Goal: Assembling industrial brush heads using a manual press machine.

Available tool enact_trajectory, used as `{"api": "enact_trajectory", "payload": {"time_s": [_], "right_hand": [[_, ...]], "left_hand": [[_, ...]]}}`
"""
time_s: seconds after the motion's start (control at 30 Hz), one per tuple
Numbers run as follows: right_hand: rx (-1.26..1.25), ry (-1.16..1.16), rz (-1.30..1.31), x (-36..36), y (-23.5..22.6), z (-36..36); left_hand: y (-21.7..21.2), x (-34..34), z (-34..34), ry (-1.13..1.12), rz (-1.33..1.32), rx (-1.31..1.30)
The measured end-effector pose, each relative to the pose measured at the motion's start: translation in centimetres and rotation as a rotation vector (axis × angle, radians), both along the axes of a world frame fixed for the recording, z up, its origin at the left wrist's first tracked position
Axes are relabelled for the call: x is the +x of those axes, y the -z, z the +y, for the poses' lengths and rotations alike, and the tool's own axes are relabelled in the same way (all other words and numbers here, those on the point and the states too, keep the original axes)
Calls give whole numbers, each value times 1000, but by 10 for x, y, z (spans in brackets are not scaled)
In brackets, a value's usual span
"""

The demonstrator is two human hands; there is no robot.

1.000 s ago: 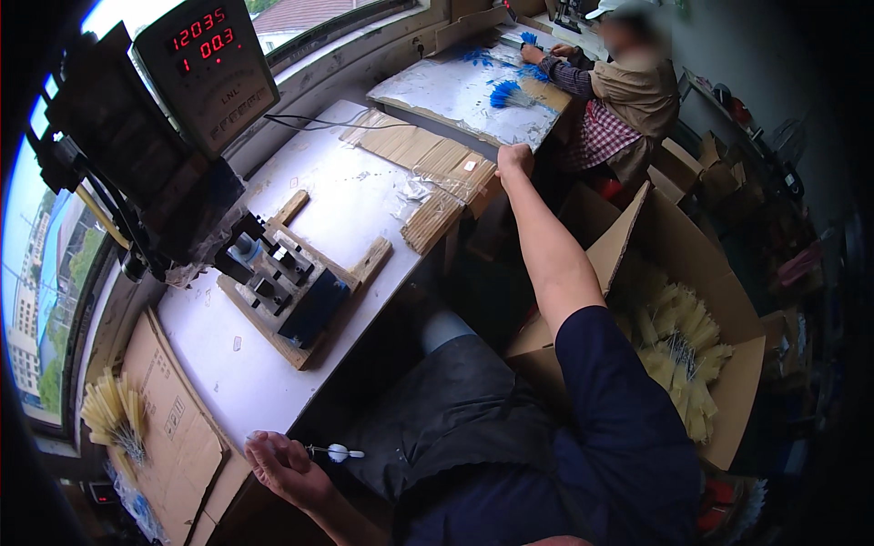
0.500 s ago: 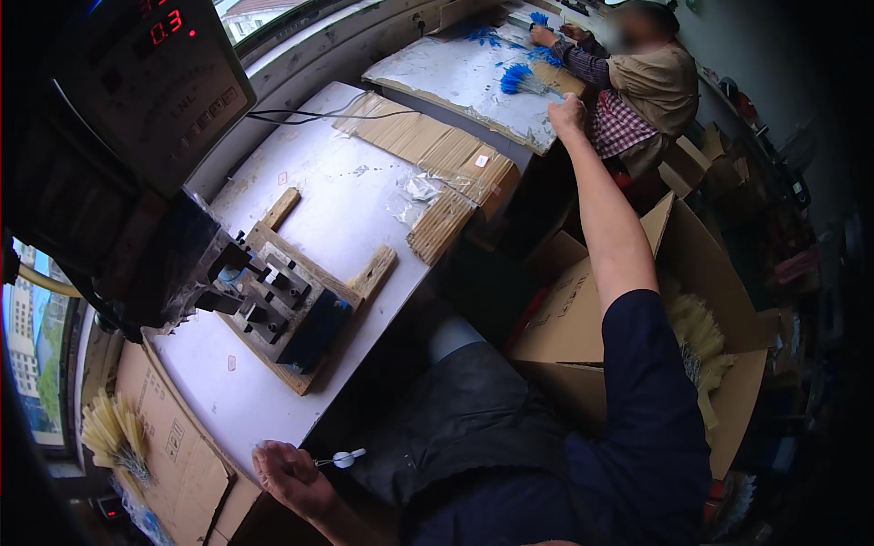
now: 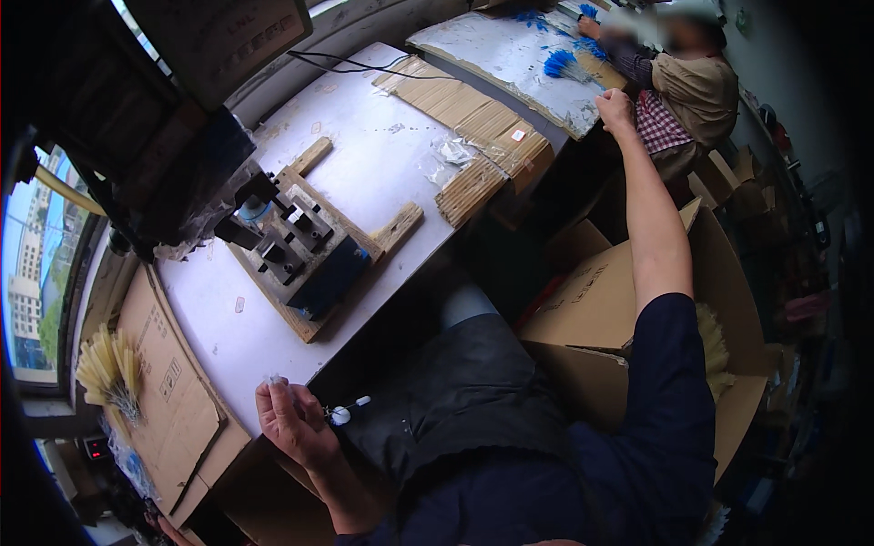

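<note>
Low at the left, by the near edge of the white table, my left hand (image 3: pixel 296 423) is closed. Out of it sticks a thin wire piece with a white round bead (image 3: pixel 340 416) and a small white tip; a pale bit shows at the fingertips. My right hand (image 3: pixel 616 111) reaches far out at the upper right with its fingers curled. It is beside the wire stems of a bundle of blue-tipped brushes (image 3: pixel 561 64) on the far table. Whether its fingers grip a stem is too small to tell.
A metal clamping fixture (image 3: pixel 296 241) on a wooden base stands on the white table (image 3: pixel 196 291) under a dark machine. Flattened cardboard (image 3: pixel 464 118) lies behind. Yellowish brushes (image 3: pixel 111 369) rest on cardboard at left. An open carton (image 3: pixel 583 300) stands right; a co-worker (image 3: pixel 687 86) sits beyond.
The whole view has shifted. My left hand has come up a little with the wire piece and its fingers now point upward. My right arm stays stretched toward the blue-tipped bundle.
</note>
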State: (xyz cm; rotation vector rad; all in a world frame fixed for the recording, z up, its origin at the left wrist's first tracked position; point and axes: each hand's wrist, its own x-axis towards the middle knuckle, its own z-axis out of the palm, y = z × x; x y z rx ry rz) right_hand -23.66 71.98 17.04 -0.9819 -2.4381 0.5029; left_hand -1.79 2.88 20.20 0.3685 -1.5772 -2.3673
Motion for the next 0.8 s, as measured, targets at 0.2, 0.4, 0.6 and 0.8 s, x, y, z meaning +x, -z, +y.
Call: {"api": "enact_trajectory", "payload": {"time_s": [0.2,0.4,0.6,0.8], "right_hand": [[-156,-189,-134,-4,-4,5],[-164,-233,-246,3,-2,64],[-259,-328,-311,-4,0,58],[-202,-355,-360,4,-13,30]], "left_hand": [[0,10,0,7,-53,13],[-11,12,-9,21,-92,137],[-12,28,-32,144,-90,360],[0,31,-49,305,-39,664]]}}
